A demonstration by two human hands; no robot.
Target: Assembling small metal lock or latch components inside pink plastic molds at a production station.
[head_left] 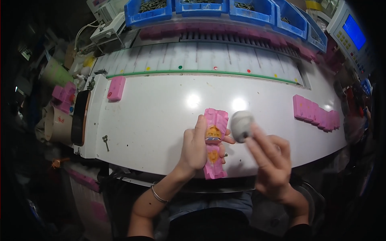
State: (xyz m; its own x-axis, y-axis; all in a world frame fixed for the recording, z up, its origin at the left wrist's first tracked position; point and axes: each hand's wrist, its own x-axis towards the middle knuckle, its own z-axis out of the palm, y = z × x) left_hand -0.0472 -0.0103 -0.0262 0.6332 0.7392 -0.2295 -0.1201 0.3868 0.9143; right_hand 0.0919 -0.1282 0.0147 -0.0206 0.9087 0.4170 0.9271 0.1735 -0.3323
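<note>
My left hand [194, 146] is wrapped round a pink block-like mould [216, 116] that lies opened in two parts, one above the other. Orange-yellow patches mark the hollows of both parts, and a blue-grey strip shows at the upper part's lower edge. Just right of it, the fingertips of my right hand [273, 164] grip a grey, rounded, ball-like thing [242, 126]. Motion blurs that hand and its ball, so the ball's kind is unclear. Both hands are above the front of the white table [157, 116].
One pink block [116, 88] stands at left; a row of several pink blocks [311, 112] is at right. A small metal key-shaped piece [105, 142] lies near the left edge. Blue bins [252, 18] hold metal pieces behind a glass-like strip [161, 58]. A control panel [352, 38] is far right.
</note>
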